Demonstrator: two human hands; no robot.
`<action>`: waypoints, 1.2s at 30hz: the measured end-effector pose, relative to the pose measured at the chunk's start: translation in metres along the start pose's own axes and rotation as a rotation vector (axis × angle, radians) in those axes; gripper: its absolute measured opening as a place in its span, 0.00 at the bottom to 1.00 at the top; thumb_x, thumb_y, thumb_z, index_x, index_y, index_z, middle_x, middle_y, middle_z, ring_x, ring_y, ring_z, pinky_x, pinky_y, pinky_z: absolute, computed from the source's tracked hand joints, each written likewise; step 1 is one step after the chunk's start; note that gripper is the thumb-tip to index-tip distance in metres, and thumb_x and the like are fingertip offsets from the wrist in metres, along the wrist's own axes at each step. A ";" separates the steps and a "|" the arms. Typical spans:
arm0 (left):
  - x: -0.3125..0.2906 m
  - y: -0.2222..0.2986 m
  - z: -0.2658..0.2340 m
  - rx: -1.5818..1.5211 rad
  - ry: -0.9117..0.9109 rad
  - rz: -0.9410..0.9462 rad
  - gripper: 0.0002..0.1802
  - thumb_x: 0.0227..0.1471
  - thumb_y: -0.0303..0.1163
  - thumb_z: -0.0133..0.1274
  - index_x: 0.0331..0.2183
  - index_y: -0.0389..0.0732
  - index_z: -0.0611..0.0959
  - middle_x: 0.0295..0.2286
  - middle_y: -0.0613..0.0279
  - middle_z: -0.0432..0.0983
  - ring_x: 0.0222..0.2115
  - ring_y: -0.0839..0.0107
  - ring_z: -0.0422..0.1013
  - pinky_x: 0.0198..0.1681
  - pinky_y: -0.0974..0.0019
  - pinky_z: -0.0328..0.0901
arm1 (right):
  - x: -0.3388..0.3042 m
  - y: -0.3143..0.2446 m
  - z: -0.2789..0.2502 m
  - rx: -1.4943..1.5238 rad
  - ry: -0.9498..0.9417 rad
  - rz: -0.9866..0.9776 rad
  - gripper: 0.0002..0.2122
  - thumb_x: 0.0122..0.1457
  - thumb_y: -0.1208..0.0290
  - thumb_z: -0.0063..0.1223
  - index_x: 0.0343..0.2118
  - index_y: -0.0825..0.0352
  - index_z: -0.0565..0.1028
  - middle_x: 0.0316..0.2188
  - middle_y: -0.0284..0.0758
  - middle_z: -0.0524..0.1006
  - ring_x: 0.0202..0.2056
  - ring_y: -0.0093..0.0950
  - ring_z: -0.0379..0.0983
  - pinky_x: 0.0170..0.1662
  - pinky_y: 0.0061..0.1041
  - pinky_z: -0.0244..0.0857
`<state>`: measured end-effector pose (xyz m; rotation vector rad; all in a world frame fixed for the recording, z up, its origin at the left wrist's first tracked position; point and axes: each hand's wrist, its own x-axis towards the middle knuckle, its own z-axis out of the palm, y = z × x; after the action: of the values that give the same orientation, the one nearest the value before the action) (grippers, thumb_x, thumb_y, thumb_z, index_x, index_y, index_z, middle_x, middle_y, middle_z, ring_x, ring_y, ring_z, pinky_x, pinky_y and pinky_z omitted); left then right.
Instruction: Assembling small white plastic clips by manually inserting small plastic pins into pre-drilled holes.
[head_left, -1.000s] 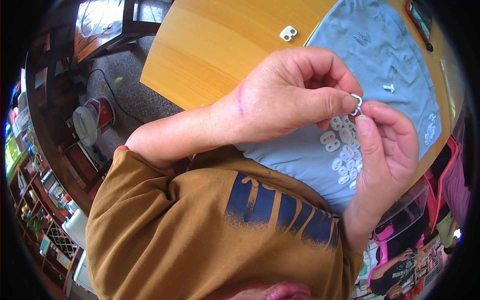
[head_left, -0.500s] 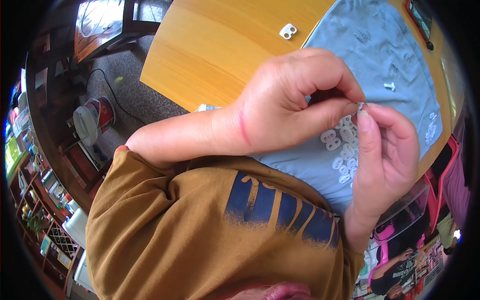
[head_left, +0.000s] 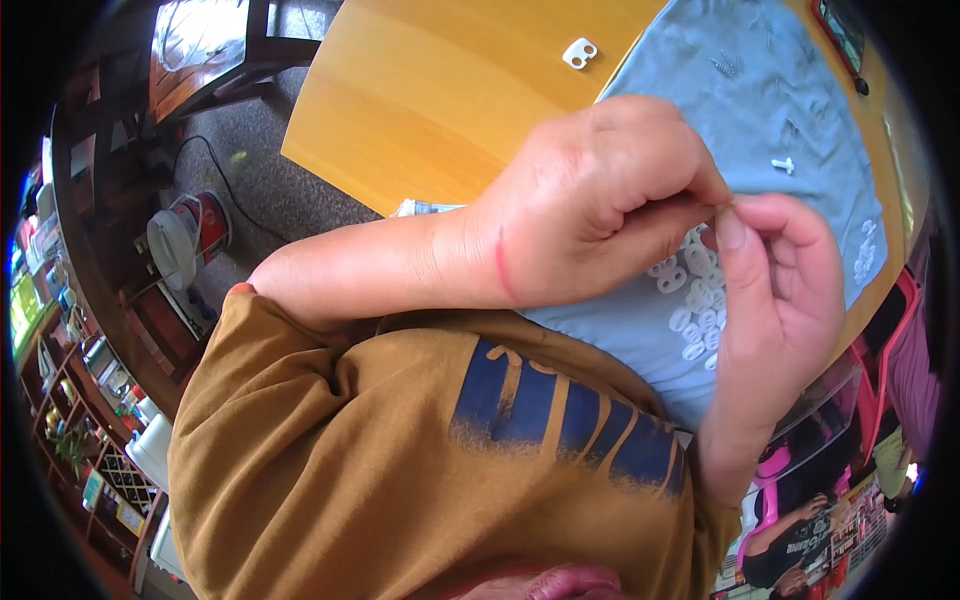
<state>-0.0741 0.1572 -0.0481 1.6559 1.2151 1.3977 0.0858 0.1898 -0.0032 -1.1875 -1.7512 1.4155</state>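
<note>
Above the blue cloth (head_left: 830, 205), my left hand (head_left: 610, 205) and my right hand (head_left: 785, 275) meet fingertip to fingertip. Both are closed in a pinch on something tiny, now hidden behind the fingertips; its kind does not show. Below the fingers lies a loose pile of white plastic two-hole pieces (head_left: 690, 322), partly covered by my hands. A single white T-shaped plastic piece (head_left: 783, 165) rests on the cloth just beyond my right fingertips. Farther up the cloth are several small metal springs (head_left: 726, 65).
On the bare wooden table (head_left: 430, 100) sits one larger white piece with two holes (head_left: 579, 53). Small whitish pieces (head_left: 866, 250) are clustered at the cloth's right edge. A dark-screened device (head_left: 840, 40) lies at the far right. People are partly visible at the lower right.
My fingertips have drawn closer together, hiding the small whitish bit that showed between them before. My left hand has turned slightly and shifted a little right.
</note>
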 end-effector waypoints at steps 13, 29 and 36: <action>0.005 0.015 -0.003 -0.715 0.006 -0.709 0.04 0.47 0.24 0.53 0.28 0.34 0.76 0.22 0.67 0.72 0.21 0.85 0.66 0.24 0.80 0.63 | 0.002 0.003 0.004 0.211 0.090 0.079 0.09 0.52 0.81 0.50 0.37 0.75 0.68 0.31 0.36 0.73 0.32 0.20 0.70 0.39 0.15 0.64; -0.002 0.013 0.000 -0.657 0.044 -0.637 0.05 0.46 0.24 0.52 0.28 0.33 0.75 0.23 0.66 0.72 0.24 0.83 0.67 0.27 0.79 0.64 | 0.000 0.005 0.014 0.174 0.152 0.045 0.07 0.53 0.81 0.50 0.35 0.73 0.68 0.29 0.35 0.73 0.31 0.19 0.68 0.37 0.14 0.63; 0.000 0.018 -0.002 -0.582 0.093 -0.648 0.05 0.46 0.23 0.52 0.28 0.33 0.75 0.23 0.66 0.72 0.25 0.83 0.68 0.27 0.79 0.64 | 0.002 0.003 0.021 0.233 0.184 0.120 0.06 0.53 0.80 0.50 0.34 0.73 0.69 0.28 0.34 0.73 0.29 0.19 0.68 0.35 0.13 0.63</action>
<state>-0.0714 0.1506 -0.0309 0.7160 1.1093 1.2430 0.0682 0.1827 -0.0121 -1.2674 -1.3702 1.4823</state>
